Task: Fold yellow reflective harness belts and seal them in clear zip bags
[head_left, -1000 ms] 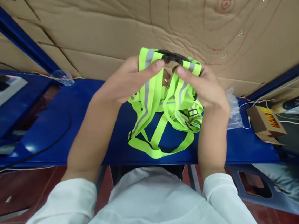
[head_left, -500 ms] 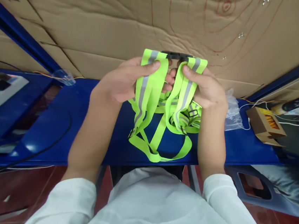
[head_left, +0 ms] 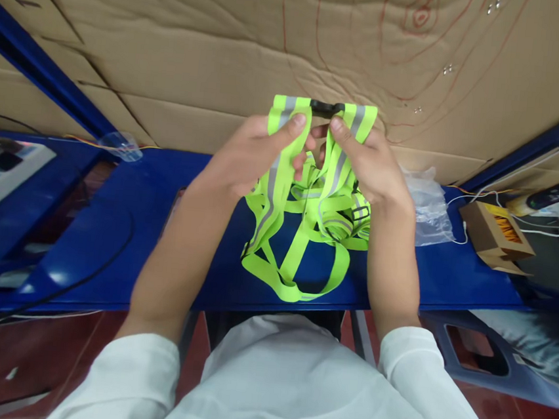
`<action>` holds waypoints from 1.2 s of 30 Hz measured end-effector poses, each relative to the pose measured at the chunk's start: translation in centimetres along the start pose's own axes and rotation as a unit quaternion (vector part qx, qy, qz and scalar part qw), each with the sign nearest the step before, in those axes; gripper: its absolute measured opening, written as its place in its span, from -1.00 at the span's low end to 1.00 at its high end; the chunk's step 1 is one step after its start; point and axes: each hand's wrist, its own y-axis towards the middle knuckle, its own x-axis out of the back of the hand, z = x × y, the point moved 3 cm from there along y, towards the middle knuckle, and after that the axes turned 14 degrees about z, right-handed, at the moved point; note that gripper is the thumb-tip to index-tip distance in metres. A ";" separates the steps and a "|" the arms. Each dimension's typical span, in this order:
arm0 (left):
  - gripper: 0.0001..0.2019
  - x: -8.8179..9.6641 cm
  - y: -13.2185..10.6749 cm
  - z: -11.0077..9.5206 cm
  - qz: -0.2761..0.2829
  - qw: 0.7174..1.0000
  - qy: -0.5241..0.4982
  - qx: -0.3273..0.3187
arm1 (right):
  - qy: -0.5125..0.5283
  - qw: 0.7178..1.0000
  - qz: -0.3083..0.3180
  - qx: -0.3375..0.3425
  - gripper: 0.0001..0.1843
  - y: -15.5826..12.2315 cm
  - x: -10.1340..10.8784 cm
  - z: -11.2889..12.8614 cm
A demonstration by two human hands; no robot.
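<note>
A neon-yellow reflective harness [head_left: 298, 251] with grey stripes hangs from both hands, its lower loops lying on the blue table. My left hand [head_left: 260, 148] is closed on the left strap, thumb on top. My right hand [head_left: 364, 155] grips the right strap in the same way. Between them a black plastic buckle [head_left: 326, 107] bridges the two straps at the top; it looks joined. More bunched yellow webbing, with a small black slider [head_left: 359, 212], lies behind and by my right wrist. Some of my fingers are hidden behind the straps.
The blue table [head_left: 93, 238] runs across, backed by a cardboard wall [head_left: 201, 44]. To the right are a clear plastic bag [head_left: 428, 207], a small cardboard box [head_left: 497, 237] and white cables. A clear cup [head_left: 121, 145] and a black cable [head_left: 100, 271] are at left.
Both hands have moved closer together, my right hand shifting left. The buckle between the straps now spans a shorter gap. More of the plastic bag shows.
</note>
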 end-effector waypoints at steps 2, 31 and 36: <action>-0.59 0.2 0.3 0.2 0.007 1.000 -0.021 0.010 | 0.013 1.000 -0.002 -0.011 -0.62 0.0 -0.1 0.0; -0.67 -1.6 1.1 1.4 -0.001 0.986 -0.112 -0.126 | -0.074 0.990 0.085 0.080 -0.70 -0.5 -1.4 1.4; -0.65 -1.1 1.1 1.3 -0.012 0.987 -0.114 -0.117 | -0.217 0.973 -0.025 0.075 -0.64 -1.3 -0.5 2.5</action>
